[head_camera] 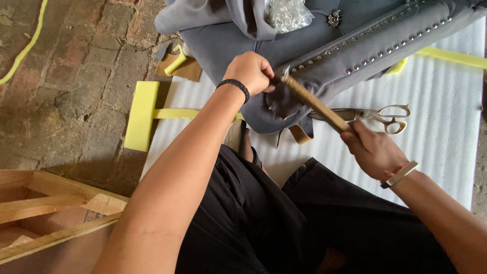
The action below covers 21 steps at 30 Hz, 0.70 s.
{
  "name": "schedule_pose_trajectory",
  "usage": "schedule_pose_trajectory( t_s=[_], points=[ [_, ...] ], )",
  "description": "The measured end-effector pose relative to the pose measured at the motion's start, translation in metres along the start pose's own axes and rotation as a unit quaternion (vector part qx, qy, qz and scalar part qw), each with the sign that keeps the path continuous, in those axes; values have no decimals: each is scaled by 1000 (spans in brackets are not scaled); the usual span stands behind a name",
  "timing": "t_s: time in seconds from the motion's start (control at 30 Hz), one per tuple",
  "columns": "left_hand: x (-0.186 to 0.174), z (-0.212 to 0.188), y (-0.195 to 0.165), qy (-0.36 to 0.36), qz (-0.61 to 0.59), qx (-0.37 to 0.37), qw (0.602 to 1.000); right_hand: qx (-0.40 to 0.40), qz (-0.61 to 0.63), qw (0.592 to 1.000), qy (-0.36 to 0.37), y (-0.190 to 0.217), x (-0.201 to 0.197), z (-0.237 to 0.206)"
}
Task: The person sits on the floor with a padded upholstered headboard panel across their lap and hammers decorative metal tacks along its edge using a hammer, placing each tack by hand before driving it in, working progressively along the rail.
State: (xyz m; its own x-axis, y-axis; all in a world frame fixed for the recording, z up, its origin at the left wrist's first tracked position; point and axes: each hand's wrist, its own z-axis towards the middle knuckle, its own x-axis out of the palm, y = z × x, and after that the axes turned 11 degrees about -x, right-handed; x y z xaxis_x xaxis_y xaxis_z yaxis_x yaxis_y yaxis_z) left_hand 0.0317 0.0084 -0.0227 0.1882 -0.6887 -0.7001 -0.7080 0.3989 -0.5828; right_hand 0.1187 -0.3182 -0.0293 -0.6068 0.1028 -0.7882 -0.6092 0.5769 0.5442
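Observation:
A grey upholstered piece (324, 56) with two rows of metal studs lies across a white foam sheet (446, 116). My left hand (251, 71), with a black band on the wrist, pinches the grey fabric at the piece's near end. My right hand (373, 149), wearing a wrist strap, grips the wooden handle of a hammer (314, 104). The hammer's head rests against the fabric right beside my left fingers.
Large metal scissors (378, 114) lie on the foam just beyond my right hand. A clear bag of small metal parts (286, 14) sits on the grey fabric. Yellow foam strips (141, 114) lie at the sheet's left edge, brick floor beyond. A wooden frame (45, 213) stands lower left.

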Motion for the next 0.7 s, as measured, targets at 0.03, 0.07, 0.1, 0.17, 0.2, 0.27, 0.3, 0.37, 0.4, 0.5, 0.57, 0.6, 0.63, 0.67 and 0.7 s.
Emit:
schedule_pose_trajectory(
  t_s=[0.03,0.07,0.1,0.17,0.2,0.27,0.3,0.37,0.4,0.5,0.57,0.6,0.63,0.67,0.7],
  points=[
    [0,0,-2,-1,10,-11,1000,-5,8,1000,-12,5,-2,0],
    [-1,1,-2,7,18,-1,1000,6,-7,1000,-16,9,-3,0],
    [-1,1,-2,14,28,10,999,16,-21,999,-19,12,-4,-1],
    [-3,2,-2,15,35,19,999,34,-30,999,-2,15,-5,-2],
    [-3,2,-1,9,30,20,999,44,-28,998,18,15,-5,-2],
    [-4,2,-1,10,20,25,999,30,-19,999,2,13,-3,-3],
    [-4,2,-1,19,14,25,999,8,-13,999,-31,11,-2,-4],
    [-5,1,-1,26,8,12,1000,-14,-14,999,-46,6,1,-4],
    [-5,1,-1,27,9,3,1000,-11,-23,999,-31,4,2,-4],
    [-5,1,-2,31,-5,5,999,-16,-13,999,-44,1,5,-4],
    [-6,1,-3,38,-13,3,999,-5,-3,999,-39,2,6,-3],
    [-6,0,-3,45,-16,-3,999,12,-7,1000,-23,3,7,-3],
    [-5,0,-3,52,-20,-6,998,31,-12,999,-8,4,7,-3],
    [-5,-2,-3,43,-23,3,999,13,9,1000,-20,5,8,-5],
    [-6,-3,-2,33,-24,12,999,-6,31,999,-33,6,8,-5]
  ],
)
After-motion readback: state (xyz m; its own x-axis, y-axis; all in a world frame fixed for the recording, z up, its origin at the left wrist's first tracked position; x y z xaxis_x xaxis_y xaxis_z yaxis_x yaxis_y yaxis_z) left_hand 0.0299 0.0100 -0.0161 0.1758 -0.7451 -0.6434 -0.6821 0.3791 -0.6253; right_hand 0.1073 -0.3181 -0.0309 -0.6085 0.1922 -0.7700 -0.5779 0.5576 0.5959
